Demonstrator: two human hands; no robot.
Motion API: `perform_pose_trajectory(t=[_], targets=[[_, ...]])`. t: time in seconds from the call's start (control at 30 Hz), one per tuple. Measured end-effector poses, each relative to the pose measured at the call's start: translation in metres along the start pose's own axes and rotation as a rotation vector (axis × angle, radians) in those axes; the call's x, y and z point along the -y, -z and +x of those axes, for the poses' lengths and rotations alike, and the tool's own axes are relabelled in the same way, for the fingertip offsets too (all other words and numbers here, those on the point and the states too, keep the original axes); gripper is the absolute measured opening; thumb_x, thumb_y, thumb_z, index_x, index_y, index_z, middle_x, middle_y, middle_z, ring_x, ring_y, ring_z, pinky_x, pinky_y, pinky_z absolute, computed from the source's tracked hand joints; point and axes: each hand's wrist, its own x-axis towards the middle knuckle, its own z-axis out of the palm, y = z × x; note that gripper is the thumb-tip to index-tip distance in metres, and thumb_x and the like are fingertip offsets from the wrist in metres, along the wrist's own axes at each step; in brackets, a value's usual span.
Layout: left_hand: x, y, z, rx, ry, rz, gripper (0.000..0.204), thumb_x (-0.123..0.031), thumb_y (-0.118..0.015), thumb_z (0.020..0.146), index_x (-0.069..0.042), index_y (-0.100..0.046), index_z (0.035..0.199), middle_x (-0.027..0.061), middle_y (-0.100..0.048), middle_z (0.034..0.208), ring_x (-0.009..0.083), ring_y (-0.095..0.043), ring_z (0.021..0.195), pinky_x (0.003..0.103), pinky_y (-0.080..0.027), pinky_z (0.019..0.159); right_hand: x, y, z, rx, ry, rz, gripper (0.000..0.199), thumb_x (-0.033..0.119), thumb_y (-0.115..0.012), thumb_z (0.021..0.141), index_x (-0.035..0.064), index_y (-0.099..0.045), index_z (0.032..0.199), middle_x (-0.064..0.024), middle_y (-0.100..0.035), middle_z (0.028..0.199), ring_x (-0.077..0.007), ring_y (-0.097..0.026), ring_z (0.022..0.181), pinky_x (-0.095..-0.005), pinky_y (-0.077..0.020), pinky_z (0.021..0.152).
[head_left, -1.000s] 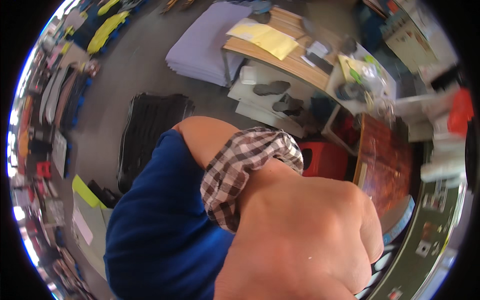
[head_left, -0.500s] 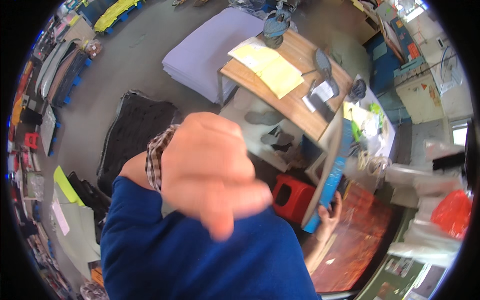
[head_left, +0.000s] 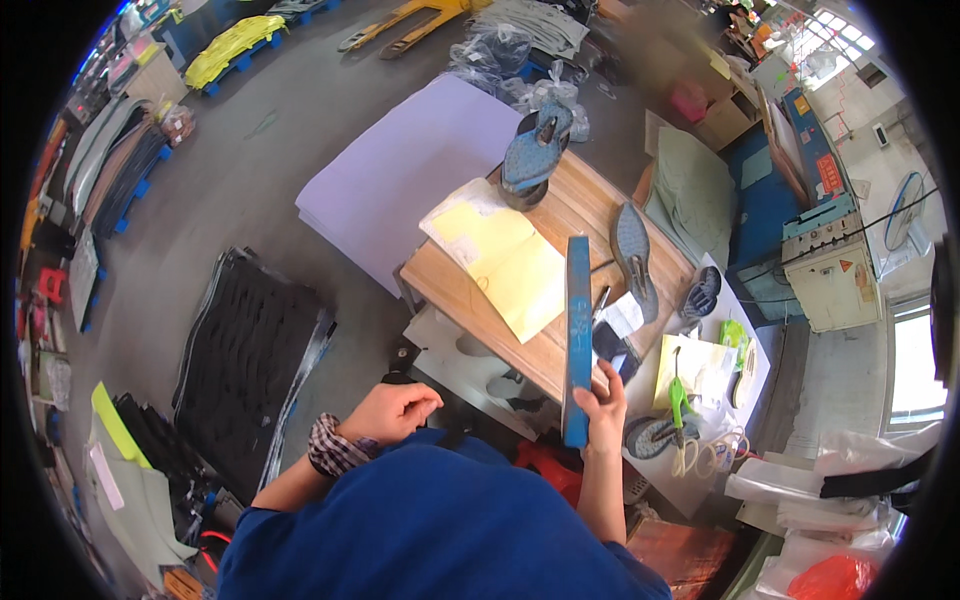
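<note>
My right hand (head_left: 602, 408) grips the lower end of a long narrow blue block (head_left: 578, 340), fingers behind it and thumb on its near face. The block stands nearly upright in view, over the front edge of a wooden table (head_left: 470, 300). My left hand (head_left: 400, 410), with a checked band at the wrist, is held by my waist. Its fingers are curled in, and nothing shows in them. On the table lie yellow paper sheets (head_left: 515, 275), a grey shoe sole (head_left: 632, 255) and a white slip (head_left: 622, 315). A blue-grey shoe-shaped piece (head_left: 535, 150) stands at the far corner.
A stack of pale lilac sheets (head_left: 390, 180) adjoins the table's left side. Black sheets (head_left: 245, 360) lie on the floor at left. To the right, a white table (head_left: 755, 385) bears soles, papers and green-handled scissors (head_left: 678, 395). A red stool (head_left: 550, 470) is under the table edge.
My right hand has raised the blue block from beside the red stool to above the table's front edge. My left hand has dropped away from in front of the view to my waist.
</note>
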Motion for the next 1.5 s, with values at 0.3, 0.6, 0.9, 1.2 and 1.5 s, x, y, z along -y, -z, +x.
perform_pose_trajectory(t=[0.3,0.6,0.9,1.2,1.5], targets=[[0.076,0.154,0.112,-0.243,-0.043,0.162,0.009,-0.010,-0.063,0.091,-0.004,-0.067,0.097,0.0140,-0.068,0.083,0.0236,-0.065,0.065,0.031,-0.050,0.059,0.055,-0.175,0.262,-0.210,0.241,-0.113,0.066,0.004,-0.077,0.074,0.0005,-0.047,0.133,-0.0138,-0.068,0.098,-0.0180,-0.066,0.080,-0.0289,-0.0533,0.069],[0.146,0.244,0.138,-0.488,0.184,0.354,0.010,-0.007,-0.062,0.091,-0.002,-0.067,0.097,0.0159,-0.068,0.086,0.0294,-0.067,0.071,0.034,-0.053,0.065,0.012,-0.297,0.412,-0.701,0.177,-1.183,0.089,0.037,-0.079,0.068,0.0156,-0.034,0.141,-0.0321,-0.037,0.135,-0.0471,-0.038,0.122,-0.0543,-0.0279,0.104],[0.120,0.176,0.242,-0.148,-0.159,0.446,0.012,-0.009,-0.061,0.091,-0.002,-0.066,0.100,0.0161,-0.069,0.088,0.0327,-0.067,0.076,0.037,-0.053,0.068,0.009,-0.198,0.365,-0.495,0.414,-0.838,0.076,0.037,-0.072,0.084,0.0048,-0.038,0.144,-0.0269,-0.049,0.135,-0.0423,-0.048,0.123,-0.0451,-0.0402,0.104],[0.095,0.001,0.309,0.337,-0.288,0.704,0.030,-0.016,-0.062,0.087,-0.009,-0.062,0.116,0.0166,-0.063,0.100,0.0359,-0.062,0.092,0.046,-0.051,0.080,-0.083,0.048,0.269,-0.812,0.187,-0.960,0.063,0.024,-0.074,0.078,0.0018,-0.048,0.131,-0.0223,-0.061,0.118,-0.0411,-0.057,0.108,-0.0476,-0.0484,0.091],[0.091,-0.097,0.237,0.443,-0.190,0.699,0.027,-0.013,-0.062,0.087,-0.008,-0.063,0.114,0.0158,-0.065,0.093,0.0356,-0.064,0.086,0.043,-0.052,0.076,-0.043,0.147,0.355,-0.481,0.088,-1.328,0.094,0.047,-0.078,0.073,0.0012,-0.037,0.144,-0.0182,-0.045,0.144,-0.0362,-0.037,0.138,-0.0462,-0.0299,0.114]])
